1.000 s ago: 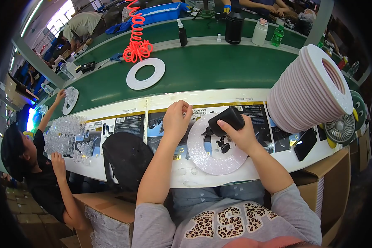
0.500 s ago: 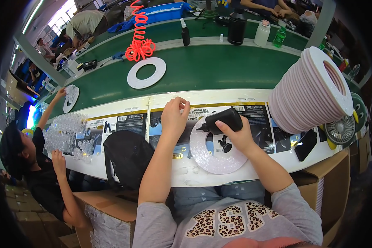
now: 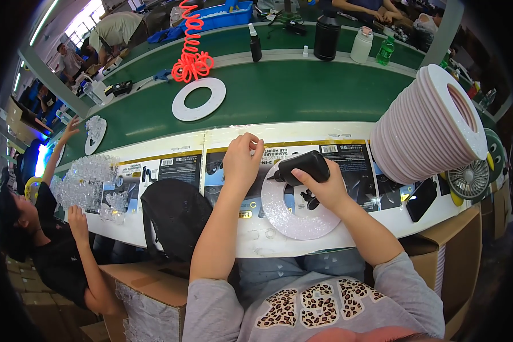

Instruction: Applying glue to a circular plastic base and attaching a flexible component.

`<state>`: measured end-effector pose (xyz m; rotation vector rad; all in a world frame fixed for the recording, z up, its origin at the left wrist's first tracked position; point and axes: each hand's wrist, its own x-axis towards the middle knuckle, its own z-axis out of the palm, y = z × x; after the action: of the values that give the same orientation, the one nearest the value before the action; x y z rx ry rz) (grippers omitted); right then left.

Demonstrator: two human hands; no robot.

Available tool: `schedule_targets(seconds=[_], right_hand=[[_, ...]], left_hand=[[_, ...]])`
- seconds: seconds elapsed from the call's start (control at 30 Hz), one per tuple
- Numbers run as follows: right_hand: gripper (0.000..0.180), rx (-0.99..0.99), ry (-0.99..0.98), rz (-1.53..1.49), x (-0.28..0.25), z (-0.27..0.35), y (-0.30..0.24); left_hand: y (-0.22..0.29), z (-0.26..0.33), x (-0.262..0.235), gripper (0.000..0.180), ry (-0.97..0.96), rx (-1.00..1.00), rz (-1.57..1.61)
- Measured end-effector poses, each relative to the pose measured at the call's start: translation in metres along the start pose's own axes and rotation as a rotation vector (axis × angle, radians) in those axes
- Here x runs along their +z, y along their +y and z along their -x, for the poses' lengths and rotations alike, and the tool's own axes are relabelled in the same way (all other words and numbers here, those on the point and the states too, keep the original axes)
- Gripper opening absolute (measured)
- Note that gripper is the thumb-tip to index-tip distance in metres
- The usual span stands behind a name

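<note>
My right hand (image 3: 329, 189) grips a black squeeze bottle (image 3: 310, 169) lying nearly level, its thin nozzle pointing left. The nozzle tip is over the left part of a flat white glittery ring (image 3: 293, 224), which lies on printed sheets in front of me. I cannot tell whether the tip touches the ring or whether anything is coming out. Beyond the ring's upper left, my left hand (image 3: 243, 161) has its fingers curled together; what they hold, if anything, is hidden.
A tall stack of white rings (image 3: 419, 134) leans at the right, near a phone (image 3: 421, 200) and small fan (image 3: 469, 179). A black bag (image 3: 174, 219) lies left. Another ring (image 3: 180, 108) sits on the green belt (image 3: 302, 94). At far left, a co-worker (image 3: 51, 251) sits by clear plastic pieces (image 3: 82, 181).
The rings on the green belt have shifted slightly left. The co-worker's far hand has left the ring with clear pieces and moved left. My hands and the bottle have barely moved.
</note>
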<state>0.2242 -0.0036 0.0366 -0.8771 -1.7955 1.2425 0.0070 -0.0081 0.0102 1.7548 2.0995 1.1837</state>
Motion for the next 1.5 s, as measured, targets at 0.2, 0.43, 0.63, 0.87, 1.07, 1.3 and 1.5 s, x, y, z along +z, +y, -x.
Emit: schedule_targets(seconds=[0.2,0.43,0.63,0.87,1.07,1.3,1.5], right_hand=[[0.024,-0.019,0.008,-0.025,0.003,0.0,0.003],[0.024,-0.011,0.006,0.009,0.002,0.0,0.003],[0.025,-0.004,0.01,0.018,0.001,0.0,0.004],[0.024,0.024,0.094,-0.104,0.0,-0.001,0.01],[0.026,0.034,0.111,-0.083,-0.002,-0.002,0.011],[0.027,0.019,0.106,-0.079,-0.001,-0.002,0.017],[0.027,0.004,0.1,-0.053,-0.001,-0.004,0.016]], left_hand=[[-0.001,0.0,0.002,0.015,0.004,0.005,0.001],[-0.001,0.001,0.001,0.015,0.005,0.023,-0.002],[-0.001,0.001,0.002,0.014,0.009,0.024,-0.008],[-0.001,0.0,0.001,0.019,0.002,0.021,-0.023],[0.0,0.0,0.0,0.019,-0.003,0.016,-0.022],[0.0,0.001,0.002,0.015,0.018,0.039,-0.009],[0.0,0.001,0.001,0.015,0.021,0.042,-0.012]])
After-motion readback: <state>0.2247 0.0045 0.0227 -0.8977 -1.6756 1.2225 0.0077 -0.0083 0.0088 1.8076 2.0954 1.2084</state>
